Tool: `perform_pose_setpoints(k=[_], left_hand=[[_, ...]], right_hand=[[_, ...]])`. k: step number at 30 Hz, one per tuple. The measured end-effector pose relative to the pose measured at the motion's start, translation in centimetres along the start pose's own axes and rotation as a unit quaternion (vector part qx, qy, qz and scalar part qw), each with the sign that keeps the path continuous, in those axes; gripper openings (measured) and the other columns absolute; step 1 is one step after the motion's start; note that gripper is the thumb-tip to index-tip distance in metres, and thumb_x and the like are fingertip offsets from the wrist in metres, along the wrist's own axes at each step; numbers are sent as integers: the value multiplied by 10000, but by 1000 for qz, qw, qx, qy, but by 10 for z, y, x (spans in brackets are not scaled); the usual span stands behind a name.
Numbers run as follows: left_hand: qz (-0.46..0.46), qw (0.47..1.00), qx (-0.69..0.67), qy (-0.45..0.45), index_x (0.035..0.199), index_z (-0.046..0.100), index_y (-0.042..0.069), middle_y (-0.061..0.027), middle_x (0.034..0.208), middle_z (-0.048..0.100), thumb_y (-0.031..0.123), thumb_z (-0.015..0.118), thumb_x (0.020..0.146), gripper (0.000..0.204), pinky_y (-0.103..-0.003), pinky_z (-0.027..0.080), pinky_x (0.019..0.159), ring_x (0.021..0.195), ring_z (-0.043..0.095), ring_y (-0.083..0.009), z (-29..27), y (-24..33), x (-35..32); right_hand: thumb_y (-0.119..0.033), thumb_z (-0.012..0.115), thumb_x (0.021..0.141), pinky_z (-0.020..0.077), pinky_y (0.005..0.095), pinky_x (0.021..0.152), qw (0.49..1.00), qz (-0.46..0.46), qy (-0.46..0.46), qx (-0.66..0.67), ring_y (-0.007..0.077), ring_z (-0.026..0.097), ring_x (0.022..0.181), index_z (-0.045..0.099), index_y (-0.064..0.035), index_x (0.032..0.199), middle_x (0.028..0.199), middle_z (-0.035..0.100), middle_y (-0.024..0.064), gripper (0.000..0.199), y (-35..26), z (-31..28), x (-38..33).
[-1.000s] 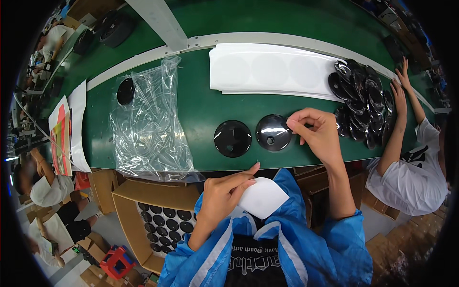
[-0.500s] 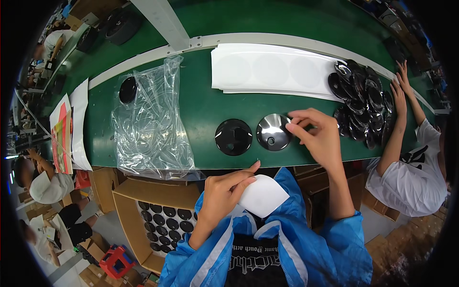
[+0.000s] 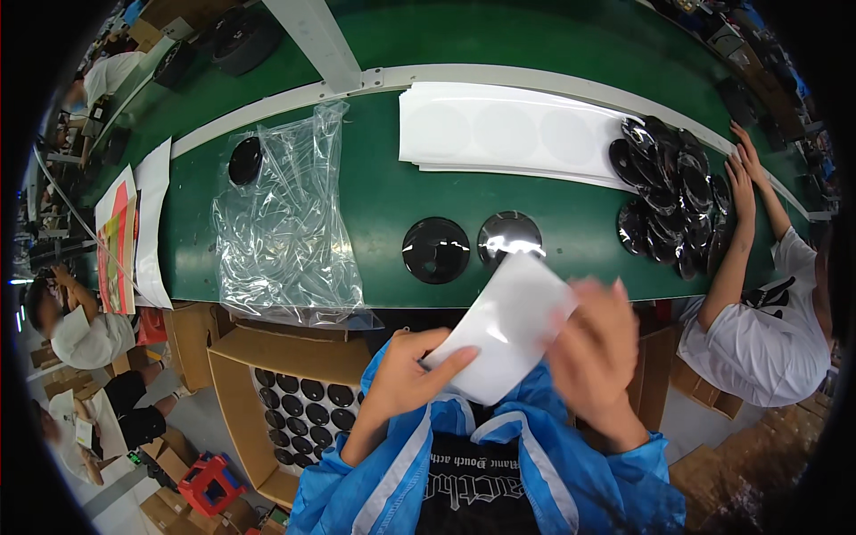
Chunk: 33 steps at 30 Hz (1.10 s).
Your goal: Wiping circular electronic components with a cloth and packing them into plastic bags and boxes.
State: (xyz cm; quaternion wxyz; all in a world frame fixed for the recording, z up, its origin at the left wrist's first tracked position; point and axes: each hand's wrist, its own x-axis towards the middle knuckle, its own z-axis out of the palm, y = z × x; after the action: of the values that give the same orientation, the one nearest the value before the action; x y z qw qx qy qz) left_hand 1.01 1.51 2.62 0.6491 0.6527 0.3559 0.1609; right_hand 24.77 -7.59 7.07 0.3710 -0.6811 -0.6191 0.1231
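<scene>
My left hand pinches a glossy white sheet between thumb and fingers, in front of my chest just off the table's near edge. The sheet slants up to the right. My right hand is at its right edge, smeared by motion, so its grip cannot be made out. Beyond the sheet, two round glossy black covers lie side by side on the green table. The sheet's top corner hides the lower part of the right cover. Further back lies a stack of long white sheets with faint circles on them.
Many black covers form a pile at the right, beside a co-worker's arms. A crumpled clear plastic bag spreads at the left, with one black cover on it. Below stands a cardboard box holding rows of black covers.
My right hand has left the right cover and come down to the white sheet. The sheet has risen toward the table and now shows longer, overlapping that cover in view.
</scene>
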Motion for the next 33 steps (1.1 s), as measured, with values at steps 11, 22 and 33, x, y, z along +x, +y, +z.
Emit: perform_pose_setpoints(k=[11, 22, 33], left_hand=[[230, 967, 70, 81, 1012, 828, -49, -135, 943, 796, 67, 812, 936, 140, -280, 585, 717, 765, 742, -183, 1, 13, -26], [-8, 966, -101, 239, 1030, 770, -78, -156, 1002, 778, -1, 741, 963, 106, -283, 540, 666, 743, 715, -192, -8, -28, -29], [150, 967, 179, 102, 1010, 764, -6, -60, 1373, 753, 111, 755, 986, 120, -349, 612, 653, 817, 782, -280, -10, -28, -13]], right_hand=[[-115, 830, 785, 637, 358, 762, 965, -150, -147, 160, 241, 751, 924, 792, -3, 1085, 1039, 759, 82, 322, -9, 29, -3], [-73, 841, 768, 619, 312, 690, 954, -277, -76, 87, 236, 748, 870, 825, -21, 980, 987, 761, 98, 219, -9, 32, 5], [-8, 791, 981, 547, 215, 599, 912, 214, -71, 343, 99, 705, 798, 798, 39, 1076, 971, 751, 60, 106, 21, 85, 80]])
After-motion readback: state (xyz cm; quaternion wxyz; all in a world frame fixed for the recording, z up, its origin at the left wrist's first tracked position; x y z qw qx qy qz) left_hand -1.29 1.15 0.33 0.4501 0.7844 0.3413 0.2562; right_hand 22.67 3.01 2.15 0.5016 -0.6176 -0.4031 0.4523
